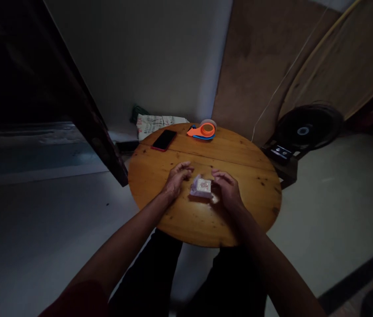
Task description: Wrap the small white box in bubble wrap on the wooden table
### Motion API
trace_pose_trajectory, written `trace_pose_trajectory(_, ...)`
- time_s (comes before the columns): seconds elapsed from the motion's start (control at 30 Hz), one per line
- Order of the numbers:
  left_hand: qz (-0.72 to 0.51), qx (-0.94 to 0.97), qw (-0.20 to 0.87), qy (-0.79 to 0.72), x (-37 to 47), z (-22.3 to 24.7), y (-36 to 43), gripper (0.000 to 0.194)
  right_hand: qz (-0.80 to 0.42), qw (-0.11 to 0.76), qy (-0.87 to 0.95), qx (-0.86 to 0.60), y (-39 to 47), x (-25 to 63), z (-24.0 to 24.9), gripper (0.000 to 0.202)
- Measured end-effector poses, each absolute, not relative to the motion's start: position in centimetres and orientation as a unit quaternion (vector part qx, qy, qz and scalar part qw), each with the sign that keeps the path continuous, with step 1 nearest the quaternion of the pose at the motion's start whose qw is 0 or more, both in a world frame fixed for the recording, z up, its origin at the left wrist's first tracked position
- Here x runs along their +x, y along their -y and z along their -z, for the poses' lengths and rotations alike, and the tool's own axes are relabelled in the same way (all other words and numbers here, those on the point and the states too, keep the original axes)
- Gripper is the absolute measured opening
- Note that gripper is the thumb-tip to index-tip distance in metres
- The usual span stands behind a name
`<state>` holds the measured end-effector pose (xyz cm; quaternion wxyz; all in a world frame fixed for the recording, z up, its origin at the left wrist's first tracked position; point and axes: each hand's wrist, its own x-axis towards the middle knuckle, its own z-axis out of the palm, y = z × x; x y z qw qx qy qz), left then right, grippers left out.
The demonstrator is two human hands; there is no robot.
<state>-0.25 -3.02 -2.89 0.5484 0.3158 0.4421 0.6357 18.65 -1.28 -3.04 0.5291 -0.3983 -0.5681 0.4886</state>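
A small whitish block in clear plastic wrap [202, 187] lies on the round wooden table [160, 207], with a reddish mark on its top face. To its left rests my left hand [175, 179], fingers apart and loosely curved, a little gap between it and the block. On the other side my right hand [227, 187] is also open, its fingers reaching toward the block's right edge. Neither hand appears to hold anything. The inner side of the right fingers is dim, so whether they touch the wrap is hard to make out.
Toward the table's far edge lie an orange and blue tape dispenser [204, 130] and a dark phone with a red edge [164, 140]. A printed white sack [160, 122] is behind the table. At the right stands a black fan [305, 130].
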Motion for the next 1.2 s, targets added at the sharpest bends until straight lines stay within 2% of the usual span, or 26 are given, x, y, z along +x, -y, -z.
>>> trace_pose_trajectory(0.13,-0.622,0.343,0.541,-0.45,-0.3,2.8,3.1,0.034,-0.41,0.516,0.64,-0.395,1.9,19.1,2.0,0.01)
trace_pose_trajectory(0.27,-0.606,0.382,0.536,-0.447,0.0,2.9,3.3,0.029,-0.409,0.485,0.67,-0.385,2.1,19.7,1.1,0.011)
trace_pose_trajectory(0.6,-0.573,0.408,0.578,-0.414,0.3,2.8,3.6,0.039,-0.346,0.378,0.791,-0.335,2.0,20.2,0.5,0.012)
trace_pose_trajectory(0.87,-0.548,0.433,0.598,-0.394,0.5,2.7,3.8,0.047,-0.277,0.419,0.795,-0.34,1.9,19.6,1.3,0.011)
trace_pose_trajectory(0.97,-0.547,0.435,0.6,-0.389,0.6,2.6,3.8,0.048,-0.291,0.43,0.777,-0.357,2.0,19.7,1.2,0.015)
trace_pose_trajectory(1.2,-0.546,0.436,0.598,-0.392,0.5,2.8,3.7,0.048,-0.325,0.377,0.806,-0.321,2.2,20.0,0.6,0.014)
